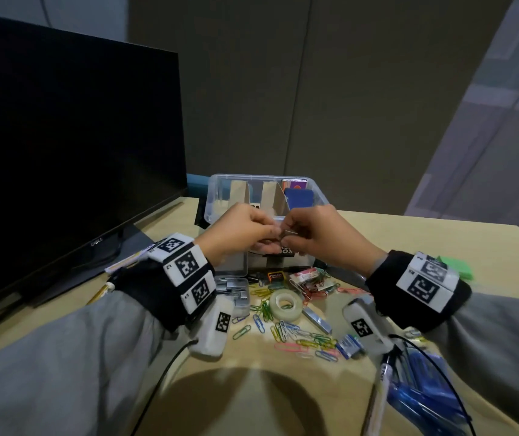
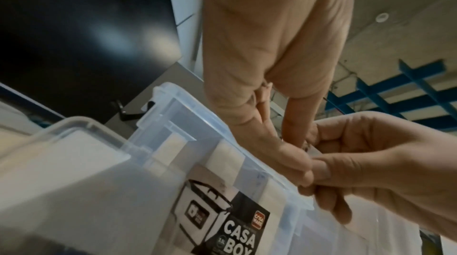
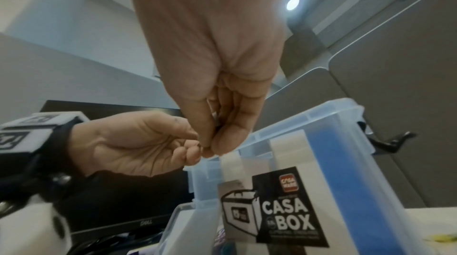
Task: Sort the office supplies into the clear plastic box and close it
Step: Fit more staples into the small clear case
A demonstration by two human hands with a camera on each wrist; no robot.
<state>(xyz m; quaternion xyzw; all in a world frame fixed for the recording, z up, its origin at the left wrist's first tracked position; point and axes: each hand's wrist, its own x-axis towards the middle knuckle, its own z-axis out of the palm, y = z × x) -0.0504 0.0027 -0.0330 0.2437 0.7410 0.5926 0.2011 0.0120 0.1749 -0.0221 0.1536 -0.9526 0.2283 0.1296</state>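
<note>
The clear plastic box (image 1: 217,190) stands open at the back of the desk, with cardboard dividers (image 1: 270,196) and a blue item (image 1: 299,198) inside. Above its front rim my two hands meet fingertip to fingertip. My left hand (image 1: 271,230) and right hand (image 1: 289,235) both pinch a small thin metal clip (image 1: 290,231); most of it is hidden by the fingers. The left wrist view shows the left fingers (image 2: 291,138) touching the right hand's thumb (image 2: 321,169) over the box rim (image 2: 197,114). The right wrist view shows the same pinch (image 3: 210,148) above the labelled box (image 3: 284,210).
Coloured paper clips (image 1: 299,338) lie scattered on the near desk, along with a tape roll (image 1: 286,305), a staple strip (image 1: 316,319), a small clear case (image 1: 236,291), small packets (image 1: 305,275), green sticky notes (image 1: 454,267) and blue pens (image 1: 421,394). A dark monitor (image 1: 63,152) fills the left.
</note>
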